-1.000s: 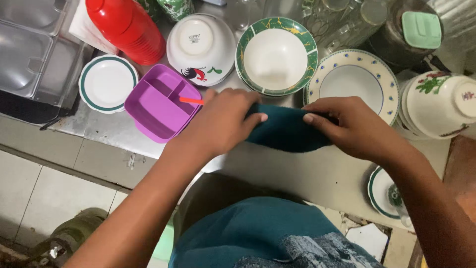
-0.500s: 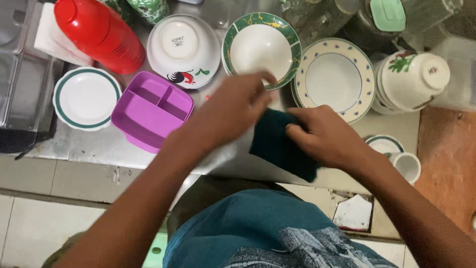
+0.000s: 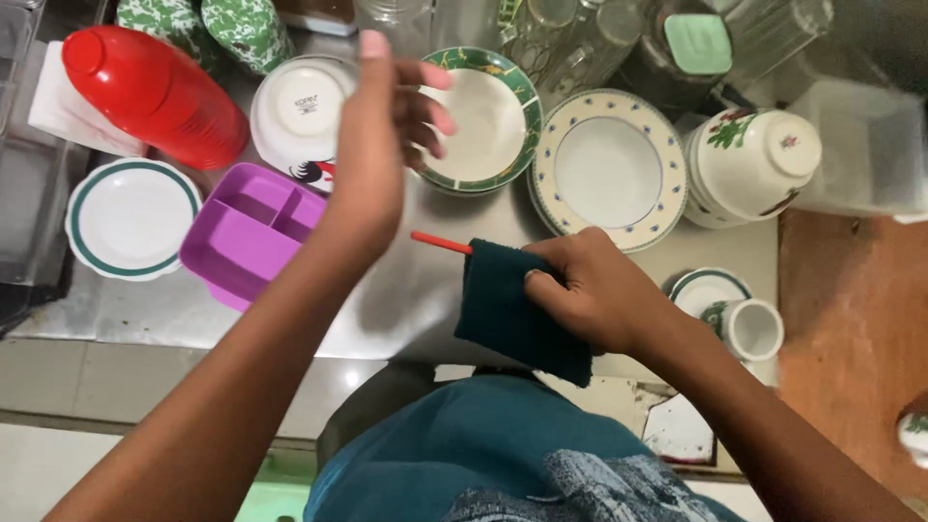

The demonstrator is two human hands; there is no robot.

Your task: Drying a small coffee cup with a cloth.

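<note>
My right hand (image 3: 604,290) grips a dark teal cloth (image 3: 507,304) wrapped around a thin red-handled utensil (image 3: 440,243), whose red end sticks out to the left over the steel counter (image 3: 406,300). My left hand (image 3: 382,135) is raised, fingers apart and holding nothing, above the green-rimmed white bowl (image 3: 483,121) and the overturned white bowl (image 3: 300,111). A purple divided tray (image 3: 246,232) lies just left of the cloth.
A red bottle (image 3: 155,92) and a small green-rimmed plate (image 3: 130,217) sit at the left. A blue-dotted plate (image 3: 609,169), an overturned floral bowl (image 3: 754,164), a small cup on a saucer (image 3: 749,324) and glasses (image 3: 570,39) stand to the right and back.
My left hand let go of the cloth and lifted up toward the bowls. The right hand keeps the cloth, and the red handle end now shows beside it.
</note>
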